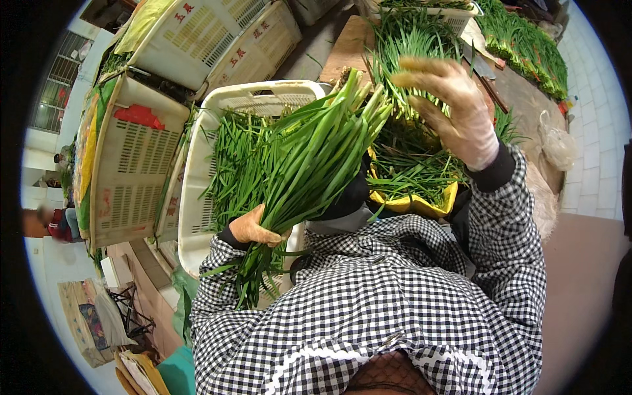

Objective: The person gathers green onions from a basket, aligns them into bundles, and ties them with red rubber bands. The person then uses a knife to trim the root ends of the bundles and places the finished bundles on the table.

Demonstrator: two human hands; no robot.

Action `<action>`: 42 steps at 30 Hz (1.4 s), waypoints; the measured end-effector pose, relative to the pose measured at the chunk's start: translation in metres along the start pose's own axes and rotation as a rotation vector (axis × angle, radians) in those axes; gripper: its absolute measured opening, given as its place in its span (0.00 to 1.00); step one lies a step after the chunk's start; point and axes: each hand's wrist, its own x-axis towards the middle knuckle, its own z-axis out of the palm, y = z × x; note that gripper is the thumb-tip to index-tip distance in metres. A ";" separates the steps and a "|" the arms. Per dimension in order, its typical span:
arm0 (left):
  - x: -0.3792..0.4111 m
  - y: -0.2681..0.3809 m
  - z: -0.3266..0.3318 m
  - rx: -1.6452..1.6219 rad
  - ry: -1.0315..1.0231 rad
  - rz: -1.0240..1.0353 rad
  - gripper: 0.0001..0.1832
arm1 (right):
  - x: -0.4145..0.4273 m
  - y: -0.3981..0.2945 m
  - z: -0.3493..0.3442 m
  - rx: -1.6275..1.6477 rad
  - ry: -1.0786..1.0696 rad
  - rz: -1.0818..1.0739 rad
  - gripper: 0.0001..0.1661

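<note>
In my left hand [256, 228] is a thick bunch of long green garlic chives [321, 148], gripped toward its leafy end. The pale stem ends point up and to the right. The bunch passes over a white plastic crate [190, 197], where more cut chives [237, 163] lie. My right hand [452, 106] is raised at the right, slightly blurred, its fingers apart and nothing seen in them. Behind it a heap of chives [419, 37] lies on a wooden board [348, 47]. Below that hand, loose green leaves [410, 173] fill a yellow-edged bag [419, 205].
A knife [479, 64] lies at the right of the chive heap. Tied chive bundles [528, 54] are stacked at the far right, above a clear plastic bag [558, 140]. Large white crates [138, 163] stand at the left. A person [64, 222] is at the far left.
</note>
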 end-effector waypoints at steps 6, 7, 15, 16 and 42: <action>0.000 0.003 0.004 -0.043 -0.015 -0.036 0.32 | 0.019 -0.014 0.023 -0.074 -0.063 0.088 0.24; 0.001 0.005 0.006 -0.022 -0.010 -0.039 0.32 | 0.018 -0.015 0.028 -0.073 0.012 0.110 0.22; 0.012 0.015 0.014 0.103 0.019 0.001 0.37 | 0.003 -0.005 0.037 -0.084 -0.307 0.173 0.16; 0.014 0.014 0.014 0.061 0.002 -0.020 0.37 | 0.000 -0.003 0.039 -0.064 -0.382 0.198 0.18; 0.024 0.010 0.034 -0.519 -0.347 0.145 0.18 | 0.034 -0.031 0.030 -0.108 -0.049 -0.245 0.22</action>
